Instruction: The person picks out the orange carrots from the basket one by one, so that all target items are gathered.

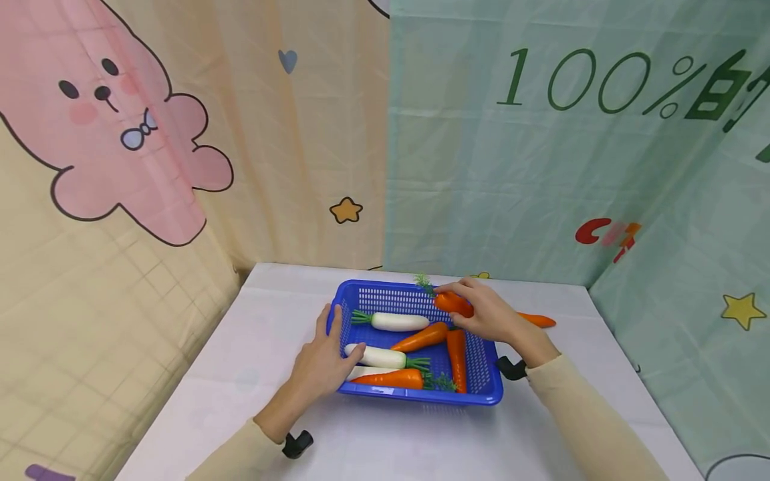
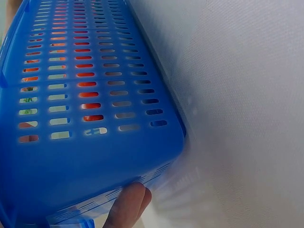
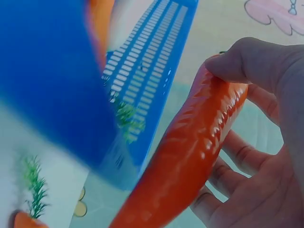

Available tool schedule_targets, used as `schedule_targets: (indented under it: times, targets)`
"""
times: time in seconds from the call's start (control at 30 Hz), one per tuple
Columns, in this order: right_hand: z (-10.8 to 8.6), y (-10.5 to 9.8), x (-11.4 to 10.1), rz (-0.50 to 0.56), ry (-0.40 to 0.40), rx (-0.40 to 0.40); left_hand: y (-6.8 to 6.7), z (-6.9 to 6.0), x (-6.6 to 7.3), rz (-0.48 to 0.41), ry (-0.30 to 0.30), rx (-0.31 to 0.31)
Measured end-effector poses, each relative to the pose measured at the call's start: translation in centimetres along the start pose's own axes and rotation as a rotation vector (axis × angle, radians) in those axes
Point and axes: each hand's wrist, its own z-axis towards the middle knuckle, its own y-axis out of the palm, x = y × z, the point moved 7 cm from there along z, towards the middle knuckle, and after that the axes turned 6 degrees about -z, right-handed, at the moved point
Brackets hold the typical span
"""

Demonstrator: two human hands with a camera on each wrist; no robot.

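Note:
A blue plastic basket [image 1: 421, 395] stands on the table with white radishes [image 1: 400, 323] and orange carrots [image 1: 421, 338] in it. My left hand [image 1: 321, 357] holds its left end, thumb over the rim. In the left wrist view, fingertips [image 2: 127, 204] lie against the basket's outer end wall. Over the back right part of the basket, my right hand [image 1: 484, 310] grips another carrot [image 3: 190, 152], thumb on one side and fingers on the other. Its leafy green top [image 1: 424, 284] points left in the head view; the hand hides its other end there.
One more carrot [image 1: 537, 321] lies on the white table [image 1: 240, 374] to the right of the basket, partly hidden by the right arm. Printed curtains [image 1: 313, 167] hang behind the table and at both sides.

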Motion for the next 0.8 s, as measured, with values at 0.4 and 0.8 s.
schedule_targets:
  times: [0.4,0.8]
  targets:
    - [-2.1,-0.7,3.1,-0.006,0.045,0.009,-0.2,0.0,0.0,0.001,0.005,-0.002]
    - [-4.0,-1.6,6.3,-0.021,0.094,0.03,-0.1,0.0,0.1,-0.003,0.005,-0.007]
